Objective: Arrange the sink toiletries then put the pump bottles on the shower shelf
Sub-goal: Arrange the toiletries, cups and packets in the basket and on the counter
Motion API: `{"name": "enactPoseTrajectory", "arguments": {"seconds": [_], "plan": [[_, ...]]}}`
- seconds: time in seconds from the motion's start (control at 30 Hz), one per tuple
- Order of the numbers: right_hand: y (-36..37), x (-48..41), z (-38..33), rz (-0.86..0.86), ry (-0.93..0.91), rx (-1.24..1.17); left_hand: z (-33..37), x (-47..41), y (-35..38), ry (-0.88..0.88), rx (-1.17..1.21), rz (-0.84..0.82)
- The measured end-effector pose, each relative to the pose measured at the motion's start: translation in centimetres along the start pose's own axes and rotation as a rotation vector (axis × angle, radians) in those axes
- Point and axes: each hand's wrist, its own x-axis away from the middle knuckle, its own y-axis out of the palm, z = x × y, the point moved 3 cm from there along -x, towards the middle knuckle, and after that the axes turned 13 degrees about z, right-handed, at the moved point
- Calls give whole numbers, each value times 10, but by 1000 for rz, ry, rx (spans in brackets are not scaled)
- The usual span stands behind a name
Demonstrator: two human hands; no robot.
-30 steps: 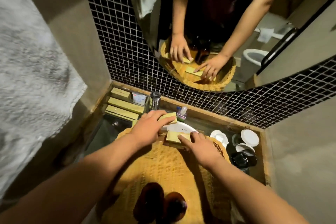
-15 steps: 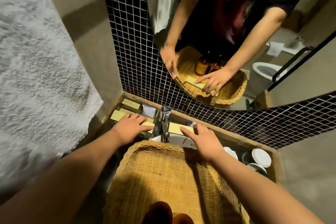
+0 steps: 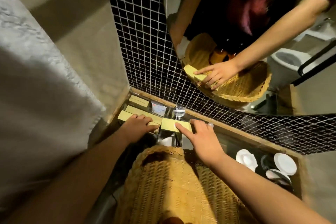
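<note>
- right hand [image 3: 201, 139]: fingers straight and spread wide. The index finger lies flat on a yellow-green box [image 3: 170, 125], a matte, cardboard-looking rectangular slab.
- left hand [image 3: 139, 126]: fingers bent down over the end of a second box [image 3: 153, 125], just left of the right index tip. Fingertips are hidden, so I can't tell grip from rest.
- Beyond the left knuckles I see more boxes [image 3: 135, 112] of the same shape, lying side by side on the wooden ledge [image 3: 236, 133]. A small glossy sachet [image 3: 159, 109] sits behind them.
- Chrome faucet [image 3: 179, 113] is just beyond the right index finger. The box covers most of it.
- Behind both wrists is the wicker basket [image 3: 172, 178], coarse weave with a braided rim.
- pump bottles [image 3: 171, 221] are in the basket, well back from the fingers. The frame edge cuts them off, so I only get brown rounded tops.
- Right of the right wrist: white round lids [image 3: 284, 163] over dark cups, blurred.
- Mirror [image 3: 272, 14] above the fingers reflects the right hand on its box. It is set in black mosaic tile [image 3: 141, 51].
- Nubby towel [image 3: 27, 78] hangs far left of the left hand, smeared.
</note>
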Motion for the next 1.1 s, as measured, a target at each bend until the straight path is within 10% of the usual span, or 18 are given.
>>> {"name": "enactPoseTrajectory", "arguments": {"seconds": [1.1], "plan": [[6,-45,-8,182,174,-177,-13,-25,42,-35,104,-29]]}}
